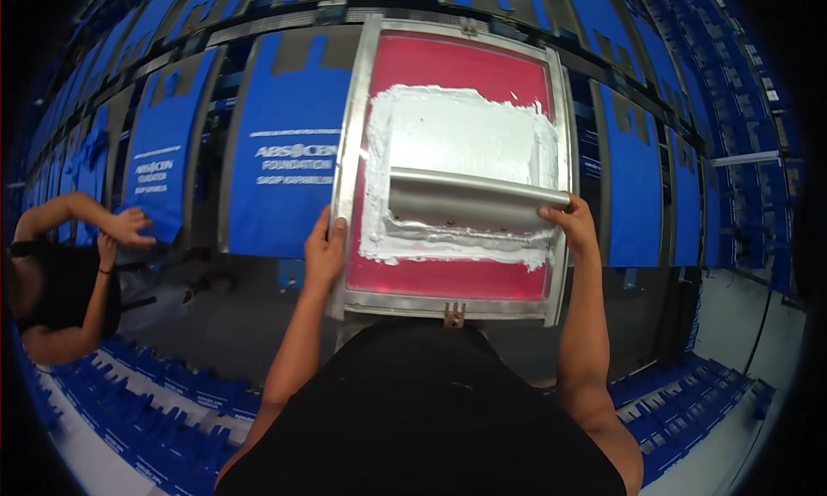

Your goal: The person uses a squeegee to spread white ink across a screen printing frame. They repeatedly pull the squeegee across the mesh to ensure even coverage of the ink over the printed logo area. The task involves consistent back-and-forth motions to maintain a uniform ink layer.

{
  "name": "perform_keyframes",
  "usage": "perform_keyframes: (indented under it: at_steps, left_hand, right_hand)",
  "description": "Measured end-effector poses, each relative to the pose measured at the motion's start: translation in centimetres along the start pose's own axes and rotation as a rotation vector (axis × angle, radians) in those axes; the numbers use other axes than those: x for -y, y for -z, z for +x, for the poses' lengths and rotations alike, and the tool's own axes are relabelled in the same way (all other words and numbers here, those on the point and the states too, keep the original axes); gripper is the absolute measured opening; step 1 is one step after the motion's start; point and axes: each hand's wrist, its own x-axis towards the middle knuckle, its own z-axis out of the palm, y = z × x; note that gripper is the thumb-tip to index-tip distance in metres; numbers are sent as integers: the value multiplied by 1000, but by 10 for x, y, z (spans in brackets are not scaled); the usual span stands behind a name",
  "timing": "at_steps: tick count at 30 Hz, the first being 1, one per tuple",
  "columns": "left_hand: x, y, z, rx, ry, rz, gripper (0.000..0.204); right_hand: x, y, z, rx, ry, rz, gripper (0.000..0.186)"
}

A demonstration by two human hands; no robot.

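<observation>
Two hands grip: left hand (326, 253) the screen frame (352, 156) at its left rail, right hand (575, 222) the squeegee (474, 202) across white ink (461, 121). Ink-spreading seems underway; the next stroke calls for even pressure.

A screen-printing workshop is indicated by the metal-framed pink screen (457, 61), where white ink (457, 121) is spread around a metal squeegee (474, 205). Blue bag-shaped pieces (289, 108), some printed in white, are laid out in long rows, and more are ranged at the right and below.
</observation>
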Motion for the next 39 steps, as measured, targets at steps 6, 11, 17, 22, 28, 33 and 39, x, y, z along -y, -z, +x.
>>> perform_keyframes:
  at_steps: [6,11,17,22,28,33,39]
  left_hand:
    - [-13,15,-10,16,48,-1,46]
    - [-20,19,-10,-38,21,66,45]
    - [-28,11,-9,-66,51,85,46]
    - [-10,5,-9,-66,66,27,48]
    - [-3,6,-15,-60,26,72,46]
    - [16,5,-4,-94,-86,457,62]
    - [-129,-1,-61,198,-736,648,68]
  right_hand:
    - [0,-10,-4,3,-21,7,38]
    - [-1,-10,8,9,-1,-34,44]
    - [-20,-4,13,21,20,-71,46]
    - [-27,-1,6,67,86,-34,45]
    - [-36,-3,3,41,66,-10,44]
    - [-31,4,8,46,125,-341,49]
    - [26,-33,-82,100,402,-1209,34]
